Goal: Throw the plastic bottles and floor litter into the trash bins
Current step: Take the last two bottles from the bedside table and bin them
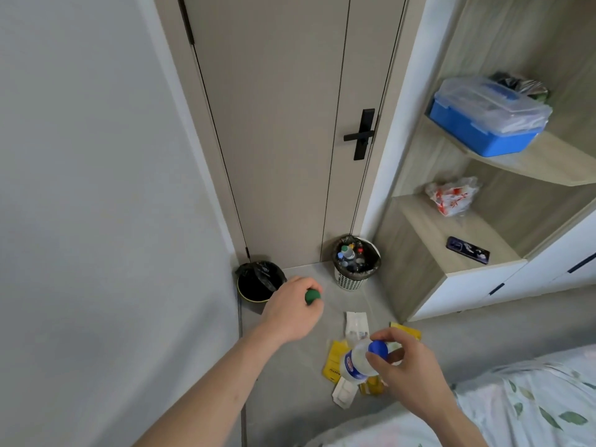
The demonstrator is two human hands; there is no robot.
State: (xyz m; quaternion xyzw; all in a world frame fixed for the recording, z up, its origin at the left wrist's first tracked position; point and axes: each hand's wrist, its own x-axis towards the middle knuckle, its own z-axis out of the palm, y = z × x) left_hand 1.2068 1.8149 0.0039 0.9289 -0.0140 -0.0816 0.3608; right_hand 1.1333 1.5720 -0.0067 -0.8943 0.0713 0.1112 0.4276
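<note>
**Two bottles in hand, two bins ahead**

The right hand [409, 369] holds a clear bottle [356, 362] at about 5 o'clock in the view, fingers and thumb curled round its neck just under the blue cap [378, 348]. The bottle looks empty or nearly so, so I judge it light, thin-walled and easy to dent. The neck is the stiffest part and a sound place to grip; the smooth labelled body would be more slippery.

The left hand [292, 312], near the centre, is closed round something with a green cap [312, 296]. Only the cap shows, so I take it for a second bottle but cannot see its body.

Below the right hand, litter [333, 359] lies on the floor: yellow sachets and white wrappers, flat, limp and very light. They are best pinched by an edge or gathered together, since single pieces may slip or flutter.

At 12 o'clock from the hands, against the door [277, 124], stands a white bin [351, 280] with a dark liner, already well filled with bottles. At 11 o'clock, just beyond the left hand, a dark bin [254, 285] with a black bag looks empty, though its depth is in shadow.

The white bin seems the likely home for bottles; being nearly full, a tossed one could bounce out.
</note>
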